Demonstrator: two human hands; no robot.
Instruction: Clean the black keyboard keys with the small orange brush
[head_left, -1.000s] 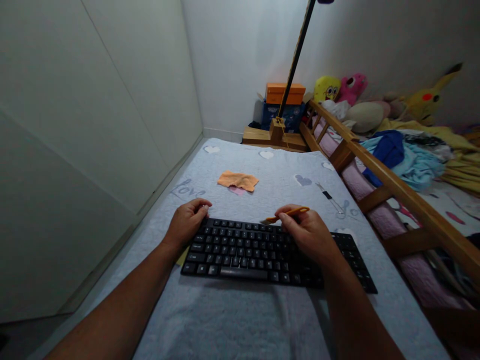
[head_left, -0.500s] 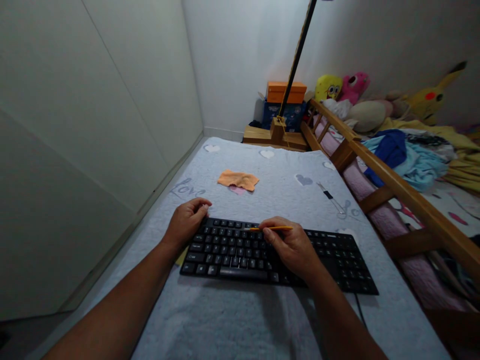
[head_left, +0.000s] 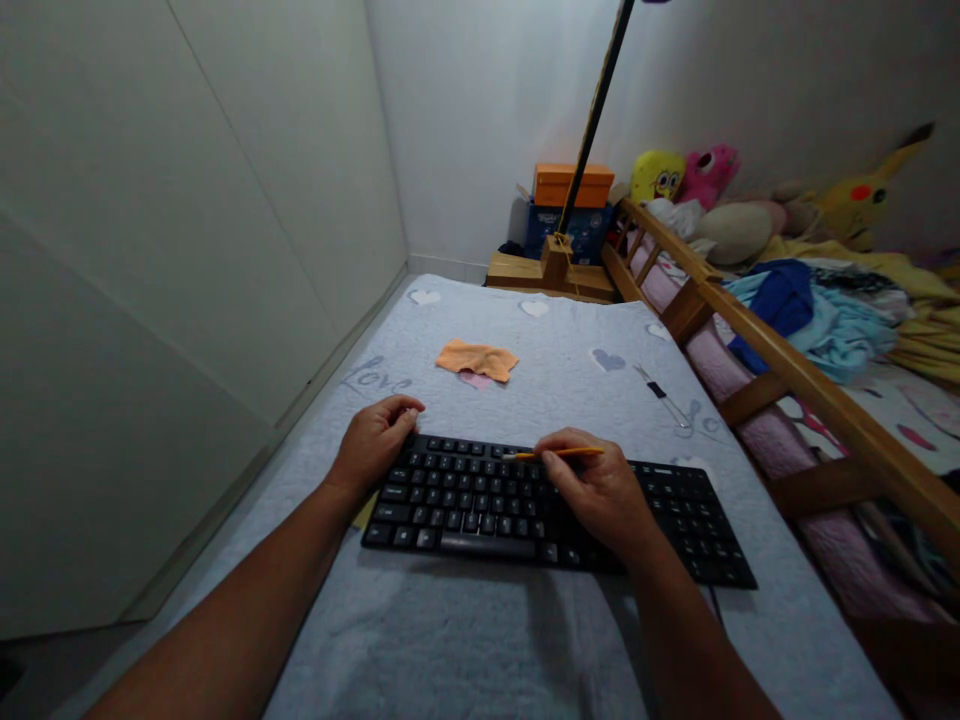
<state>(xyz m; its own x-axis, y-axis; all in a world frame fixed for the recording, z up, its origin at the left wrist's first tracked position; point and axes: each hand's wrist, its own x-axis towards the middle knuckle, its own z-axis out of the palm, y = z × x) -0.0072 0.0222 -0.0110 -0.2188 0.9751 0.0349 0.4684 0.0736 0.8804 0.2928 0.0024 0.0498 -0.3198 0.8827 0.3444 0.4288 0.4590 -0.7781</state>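
A black keyboard point(head_left: 480, 495) lies on the pale blue bedspread, its long side across my view. My left hand point(head_left: 375, 438) is at the keyboard's far left corner, fingers curled and thumb against the edge, gripping it. Between thumb and fingers my right hand point(head_left: 596, 485) pinches a slim yellow paintbrush point(head_left: 574, 452). The brush is held nearly level over the upper key rows, its pale tip pointing left. That hand and forearm hide part of the keyboard's right half. A bit of yellowish material point(head_left: 364, 512) shows beneath the keyboard's left edge.
An orange cloth point(head_left: 477, 360) lies beyond the keyboard. To its right is a metal tweezer-like tool point(head_left: 660, 393) with a black band. A wooden bed rail point(head_left: 787, 345) runs along the right; a dark pole point(head_left: 596, 115) stands at the back. The white panelled surface point(head_left: 225, 250) borders the left.
My right hand has slid a little to the right along the upper key rows, carrying the paintbrush. My left hand stays at the keyboard's corner.
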